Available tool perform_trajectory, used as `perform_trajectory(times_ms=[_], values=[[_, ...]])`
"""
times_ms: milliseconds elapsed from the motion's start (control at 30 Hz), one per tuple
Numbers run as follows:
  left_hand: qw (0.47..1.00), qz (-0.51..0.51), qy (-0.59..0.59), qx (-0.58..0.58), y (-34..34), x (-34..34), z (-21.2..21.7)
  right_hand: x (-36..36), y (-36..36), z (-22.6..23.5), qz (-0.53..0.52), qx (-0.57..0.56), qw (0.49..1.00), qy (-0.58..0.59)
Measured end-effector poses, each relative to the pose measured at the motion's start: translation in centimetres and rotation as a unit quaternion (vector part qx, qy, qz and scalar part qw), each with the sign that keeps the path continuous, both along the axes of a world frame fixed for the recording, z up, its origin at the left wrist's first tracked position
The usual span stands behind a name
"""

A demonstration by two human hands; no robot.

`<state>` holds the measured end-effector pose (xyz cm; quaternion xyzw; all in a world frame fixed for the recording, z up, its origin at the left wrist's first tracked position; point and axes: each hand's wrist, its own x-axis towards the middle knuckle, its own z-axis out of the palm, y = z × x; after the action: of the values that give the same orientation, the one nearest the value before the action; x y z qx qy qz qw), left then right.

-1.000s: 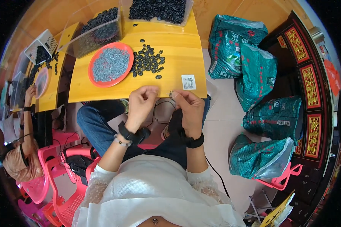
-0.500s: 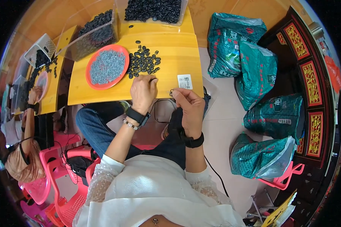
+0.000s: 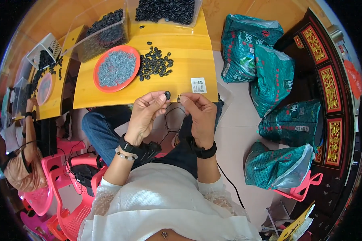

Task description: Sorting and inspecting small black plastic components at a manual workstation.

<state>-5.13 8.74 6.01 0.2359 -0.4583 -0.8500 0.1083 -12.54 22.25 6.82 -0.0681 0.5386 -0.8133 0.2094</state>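
Observation:
A small black oval piece (image 3: 167, 95) is pinched between the thumb and fingertips of my left hand (image 3: 144, 114), just off the table's front edge. Facing it, my right hand (image 3: 201, 116) pinches a tiny metal piece (image 3: 179, 97) whose exact kind is too small to make out. The two pieces are close but apart. Beyond my hands, a loose pile of similar black oval pieces (image 3: 155, 63) lies on the yellow table (image 3: 185, 60). Left of that pile, a red plate (image 3: 136, 72) holds a heap of small silvery metal pieces (image 3: 116, 68).
Clear plastic bins (image 3: 104, 40) of black pieces stand at the table's back. A white label card (image 3: 198, 85) lies near the right edge. Green sacks (image 3: 271, 76) stand on the floor to the right. At far left, a co-worker (image 3: 24, 168) sits by pink chairs (image 3: 74, 213).
My left hand has drawn back from the table edge and turned over, bringing the black oval piece into sight. My right hand keeps its pinch in nearly the same place.

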Motion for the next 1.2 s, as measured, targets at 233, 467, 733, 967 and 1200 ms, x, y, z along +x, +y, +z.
perform_trajectory(times_ms=[233, 467, 733, 967, 1200], values=[[1.000, -0.001, 0.027, 0.001, 0.5, 0.8, 0.5, 0.5, 0.1, 1.1, 0.000, 0.005, 1.000, 0.019], [1.000, -0.011, 0.006, 0.001, 0.4, 0.6, 0.6, 0.5, 0.3, 1.2, -0.003, 0.008, 1.000, 0.022], [0.997, -0.008, 0.037, 0.063, 0.0, 0.6, -0.6, 0.6, -0.2, 0.6, -0.006, 0.011, 1.000, 0.021], [0.998, -0.006, 0.051, -0.029, 1.0, 0.4, -0.4, 0.6, -0.4, -0.5, 0.013, 0.011, 1.000, 0.016], [0.995, -0.011, 0.044, -0.083, 1.4, 0.5, -0.7, 0.6, -0.8, -1.2, 0.064, -0.099, 0.991, -0.060]])
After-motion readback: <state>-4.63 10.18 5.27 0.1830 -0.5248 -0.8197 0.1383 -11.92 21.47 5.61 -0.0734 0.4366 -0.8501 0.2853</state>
